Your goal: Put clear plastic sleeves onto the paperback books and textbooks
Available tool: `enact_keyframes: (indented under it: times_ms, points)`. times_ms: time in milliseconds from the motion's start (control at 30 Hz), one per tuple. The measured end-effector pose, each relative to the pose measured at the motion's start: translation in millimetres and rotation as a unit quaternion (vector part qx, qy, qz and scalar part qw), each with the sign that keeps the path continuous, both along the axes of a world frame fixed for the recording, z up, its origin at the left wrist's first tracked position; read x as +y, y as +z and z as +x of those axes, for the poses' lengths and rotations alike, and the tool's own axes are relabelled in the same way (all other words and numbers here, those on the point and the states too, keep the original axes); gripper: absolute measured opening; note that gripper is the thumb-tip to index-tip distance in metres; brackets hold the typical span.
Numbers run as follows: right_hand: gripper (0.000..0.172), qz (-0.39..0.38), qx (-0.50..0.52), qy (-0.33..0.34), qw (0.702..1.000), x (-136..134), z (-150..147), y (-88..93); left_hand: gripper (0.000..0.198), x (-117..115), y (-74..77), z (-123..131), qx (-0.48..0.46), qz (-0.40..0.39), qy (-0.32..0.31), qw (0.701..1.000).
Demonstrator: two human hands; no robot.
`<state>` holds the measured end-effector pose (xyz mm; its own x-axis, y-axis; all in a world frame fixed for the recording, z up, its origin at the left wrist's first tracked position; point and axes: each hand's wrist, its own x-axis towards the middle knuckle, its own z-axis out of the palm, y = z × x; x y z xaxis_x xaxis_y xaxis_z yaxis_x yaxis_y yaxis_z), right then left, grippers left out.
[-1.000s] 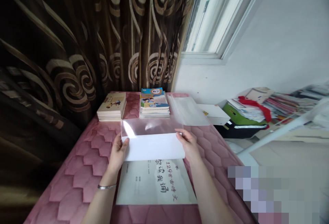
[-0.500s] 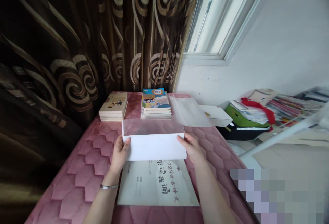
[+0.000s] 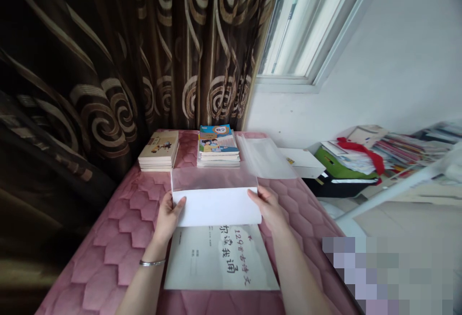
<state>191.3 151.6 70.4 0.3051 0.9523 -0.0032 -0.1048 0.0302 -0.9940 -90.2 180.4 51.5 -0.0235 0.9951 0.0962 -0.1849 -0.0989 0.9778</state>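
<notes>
A thin book [image 3: 202,262] with a pale cover and large handwritten-style characters lies sideways on the pink quilted surface. Its far part is raised as a blank white panel [image 3: 216,207], with a clear plastic book cover [image 3: 214,178] reaching past the panel's upper edge. My left hand [image 3: 171,214] grips the left end of the panel and plastic, thumb on the front. At the right end, my right hand [image 3: 267,206] pinches them the same way. The fingers of both hands are partly hidden behind the panel.
Behind stand a stack of beige books [image 3: 159,151] and a stack topped by a blue mathematics book [image 3: 219,140]. Clear plastic covers [image 3: 267,156] lie at the right, beside a white box [image 3: 306,163]. Papers and a green container [image 3: 330,161] sit beyond. A patterned curtain [image 3: 202,45] hangs behind.
My left thumb has slid slightly inward on the white panel. Both hands otherwise keep their grip, and the book lies where it was.
</notes>
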Motion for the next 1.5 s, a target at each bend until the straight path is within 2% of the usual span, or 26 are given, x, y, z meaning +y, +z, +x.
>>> enact_keyframes:
  times_ms: [267,500,767,967,1267,1500]
  points:
    - [0.04,-0.001,0.065,-0.031,0.997,3,5,-7.4,0.041,-2,1.4,0,0.0,-0.009,-0.003,1.0]
    - [0.034,0.011,0.071,0.002,0.997,4,8,-11.7,0.039,-1,-2.0,-2,0.009,-0.002,0.0,1.0]
    - [0.029,0.018,0.095,-0.035,0.995,6,10,-16.1,0.041,0,-4.2,-2,0.008,0.003,0.004,1.0]
    - [0.038,0.029,0.055,-0.01,0.998,5,15,-15.7,0.038,0,-5.0,-2,0.008,0.011,0.006,1.0]
    - [0.039,0.023,-0.033,-0.046,0.998,4,14,-13.1,0.041,0,-2.7,-1,0.015,0.008,0.018,1.0]
    - [0.035,0.015,0.014,-0.095,0.995,6,13,-19.3,0.037,0,-4.8,-2,0.023,0.015,0.014,1.0]
